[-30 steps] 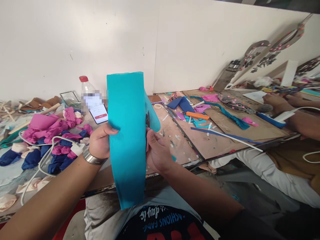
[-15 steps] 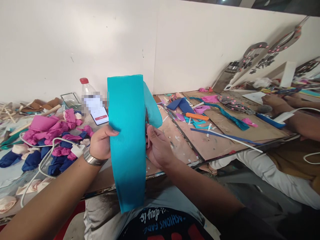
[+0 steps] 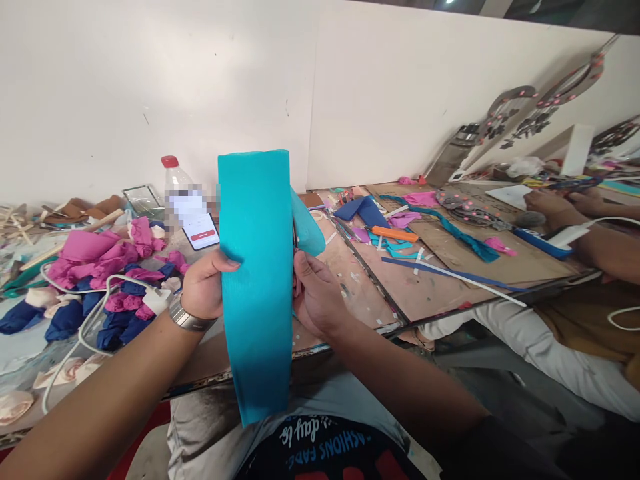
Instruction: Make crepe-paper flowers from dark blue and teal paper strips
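Observation:
A long teal strip of thin, fabric-like material (image 3: 256,267) stands upright in front of me, its lower end over my lap. My left hand (image 3: 205,283) grips its left edge, thumb on the near face and fingers hidden behind. At the right edge, my right hand (image 3: 317,293) is closed round scissors (image 3: 295,240). A bit of dark blade and pinkish handle shows; the rest is covered by the hand and the strip. A narrow teal flap (image 3: 309,230) curls away behind the blade, to the right of the strip.
On the left of the table lie pink and navy fabric pieces (image 3: 93,250), a white cable (image 3: 80,333) and a lit phone (image 3: 200,230); a red-capped bottle (image 3: 175,175) stands behind. To the right are an orange cutter (image 3: 394,233), scraps and another person's arms (image 3: 590,230).
The strip's upper part has shifted slightly right. More of the dark blade shows at its right edge, and the flap has moved a little. Both hands keep their grip.

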`<action>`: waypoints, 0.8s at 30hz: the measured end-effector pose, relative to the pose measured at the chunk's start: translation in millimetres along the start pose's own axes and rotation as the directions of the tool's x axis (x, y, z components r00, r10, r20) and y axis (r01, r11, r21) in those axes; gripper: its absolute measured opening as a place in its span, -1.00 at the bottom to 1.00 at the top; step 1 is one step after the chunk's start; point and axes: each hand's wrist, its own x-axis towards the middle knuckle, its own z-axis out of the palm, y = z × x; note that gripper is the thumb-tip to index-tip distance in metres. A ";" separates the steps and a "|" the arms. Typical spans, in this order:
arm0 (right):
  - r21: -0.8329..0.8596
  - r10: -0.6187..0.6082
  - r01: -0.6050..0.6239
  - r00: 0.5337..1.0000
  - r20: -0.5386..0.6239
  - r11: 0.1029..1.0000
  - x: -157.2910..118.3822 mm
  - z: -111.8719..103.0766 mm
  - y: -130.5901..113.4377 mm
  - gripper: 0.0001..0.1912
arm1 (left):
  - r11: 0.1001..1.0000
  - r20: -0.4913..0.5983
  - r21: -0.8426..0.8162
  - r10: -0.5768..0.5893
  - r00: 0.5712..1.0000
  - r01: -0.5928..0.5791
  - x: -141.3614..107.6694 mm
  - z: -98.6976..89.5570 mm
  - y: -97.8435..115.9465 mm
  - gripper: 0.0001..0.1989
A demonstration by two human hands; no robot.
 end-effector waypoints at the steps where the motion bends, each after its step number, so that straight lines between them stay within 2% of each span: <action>1: -0.002 -0.002 0.002 1.000 0.005 1.000 0.5 -0.6 1.6 -0.38 | 1.000 -0.019 0.003 0.009 1.000 -0.009 0.1 1.7 0.5 -0.37; 3: -0.021 -0.005 0.005 1.000 0.013 1.000 2.7 -2.6 6.3 -0.40 | 1.000 -0.043 0.013 0.027 0.999 -0.027 1.8 5.5 1.2 -0.33; 6: -0.111 -0.009 0.012 1.000 0.029 0.994 9.6 -6.9 14.2 -0.43 | 0.998 -0.088 0.020 0.056 0.995 -0.054 8.8 9.3 0.2 -0.39; 10: -0.275 0.002 0.018 0.997 0.071 0.961 25.4 -11.7 13.3 -0.43 | 0.972 -0.268 0.044 0.236 0.934 -0.233 22.5 6.1 -5.3 -0.49; 14: -0.371 0.143 -0.071 0.975 0.173 0.926 43.3 -15.6 2.1 -0.44 | 0.978 -0.214 0.053 0.209 0.954 -0.203 30.2 0.9 -9.1 -0.50; 17: -0.417 0.211 -0.106 0.953 0.217 0.903 53.0 -20.2 -1.4 -0.44 | 0.968 -0.144 0.043 0.249 0.958 -0.245 33.0 0.7 -6.3 -0.47; 20: -0.474 0.196 -0.054 0.947 0.256 0.879 57.2 -25.5 1.9 -0.48 | 0.946 -0.100 0.049 0.322 0.941 -0.319 36.9 -0.1 1.1 -0.44; 24: -0.517 0.120 0.060 0.944 0.308 0.854 58.0 -33.0 11.0 -0.57 | 0.948 -0.113 0.063 0.316 0.942 -0.311 44.0 -4.9 8.8 -0.48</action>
